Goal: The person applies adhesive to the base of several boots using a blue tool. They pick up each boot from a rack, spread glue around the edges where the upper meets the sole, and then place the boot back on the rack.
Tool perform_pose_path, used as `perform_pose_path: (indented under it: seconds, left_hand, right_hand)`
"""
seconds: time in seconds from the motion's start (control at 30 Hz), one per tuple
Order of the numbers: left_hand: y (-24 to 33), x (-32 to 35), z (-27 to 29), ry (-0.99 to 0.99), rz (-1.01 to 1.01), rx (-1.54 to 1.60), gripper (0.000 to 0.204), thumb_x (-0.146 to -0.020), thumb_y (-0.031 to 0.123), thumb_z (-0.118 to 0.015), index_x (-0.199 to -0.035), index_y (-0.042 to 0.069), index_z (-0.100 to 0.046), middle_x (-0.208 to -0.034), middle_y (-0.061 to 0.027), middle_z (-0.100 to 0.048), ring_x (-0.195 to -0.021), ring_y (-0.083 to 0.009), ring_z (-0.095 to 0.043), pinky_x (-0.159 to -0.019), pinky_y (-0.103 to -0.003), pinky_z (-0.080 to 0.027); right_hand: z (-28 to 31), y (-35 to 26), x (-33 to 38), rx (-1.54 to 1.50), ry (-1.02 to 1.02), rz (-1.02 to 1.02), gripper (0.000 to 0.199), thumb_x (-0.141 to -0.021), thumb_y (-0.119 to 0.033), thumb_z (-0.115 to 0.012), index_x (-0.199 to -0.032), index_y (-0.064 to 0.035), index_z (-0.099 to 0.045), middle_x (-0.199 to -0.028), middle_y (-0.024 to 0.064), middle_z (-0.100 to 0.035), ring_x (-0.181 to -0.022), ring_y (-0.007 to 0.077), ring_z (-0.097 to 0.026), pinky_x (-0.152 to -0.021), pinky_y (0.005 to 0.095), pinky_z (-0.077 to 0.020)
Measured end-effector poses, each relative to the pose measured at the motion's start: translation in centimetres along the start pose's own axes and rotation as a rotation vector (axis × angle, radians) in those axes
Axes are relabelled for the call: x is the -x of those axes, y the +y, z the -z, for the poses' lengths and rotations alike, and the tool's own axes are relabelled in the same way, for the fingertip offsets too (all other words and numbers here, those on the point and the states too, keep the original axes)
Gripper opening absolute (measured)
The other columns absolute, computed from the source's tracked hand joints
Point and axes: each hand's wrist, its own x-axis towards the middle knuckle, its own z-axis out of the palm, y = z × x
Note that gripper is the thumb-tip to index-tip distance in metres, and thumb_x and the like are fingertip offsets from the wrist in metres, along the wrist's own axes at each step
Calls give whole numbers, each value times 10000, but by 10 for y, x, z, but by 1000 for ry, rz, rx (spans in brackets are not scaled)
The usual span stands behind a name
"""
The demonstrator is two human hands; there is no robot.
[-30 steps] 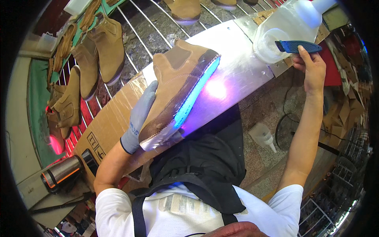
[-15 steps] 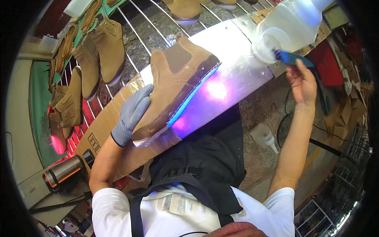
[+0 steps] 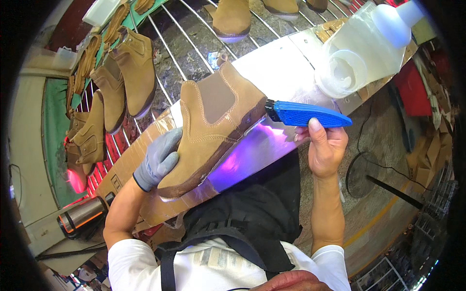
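**Tan ankle boot held over the desk, blue brush set at its heel**

A tan suede ankle boot (image 3: 213, 128) with a grey elastic side panel is gripped at its toe end by the left hand (image 3: 158, 162), which is covered by a grey work glove. The gloved fingers (image 3: 167, 145) are wrapped around the front of the upper, clamped on the boot, so that the boot is held tilted, sole turned toward the person and heel pointing up and to the right. The boot is kept just above a shiny, foil-covered desk (image 3: 276, 72), on which a violet glow is reflected under the sole.

A blue-handled brush (image 3: 306, 116) is held in the bare right hand (image 3: 325, 148). The handle is pinched between the thumb and the curled fingers, closed on it from below, and the dark head of the brush is pressed against the heel end of the boot's sole edge. Whether bristles actually touch the sole cannot be told.

A translucent plastic bottle (image 3: 364, 51) with a wide opening is seen lying on the desk beyond the brush, near but apart from it. Further tan boots (image 3: 128, 72) are lined up on a wire rack (image 3: 189, 43) at the upper left, and two more (image 3: 233, 17) are placed at the top. A dark metal flask (image 3: 82, 218) with an orange stripe is seen at the lower left, beside the left forearm. A black apron over a white shirt is worn.
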Motion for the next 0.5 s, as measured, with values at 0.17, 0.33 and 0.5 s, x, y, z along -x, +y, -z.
perform_pose_path:
  seconds: [0.17,0.33,0.5]
  left_hand:
    - [5,-1,0,-26,54,-55,827,-934,617,-418,-1429,-40,-504,-1323,-282,-594,-1178,-441,-599,-1009,-444,-461]
    - [3,1,2,-44,52,-57,818,-920,604,-436,-1413,-43,-520,-1259,-282,-624,-1127,-441,-622,-982,-450,-476]
    - [2,-2,-1,-17,24,-21,824,-912,602,-444,-1414,-47,-518,-1222,-277,-639,-1105,-438,-632,-972,-451,-483]
  right_hand:
    - [6,-12,-19,55,-89,-19,180,-981,-109,-662,-1058,53,-662,-902,128,-721,-730,162,-684,-690,304,-589]
    - [18,1,-46,34,-124,-151,181,-975,-109,-670,-1047,58,-672,-887,131,-722,-726,161,-697,-685,308,-602]
    - [11,-3,-40,49,-173,-48,170,-970,-88,-680,-1050,61,-664,-913,127,-715,-755,167,-695,-716,314,-604]
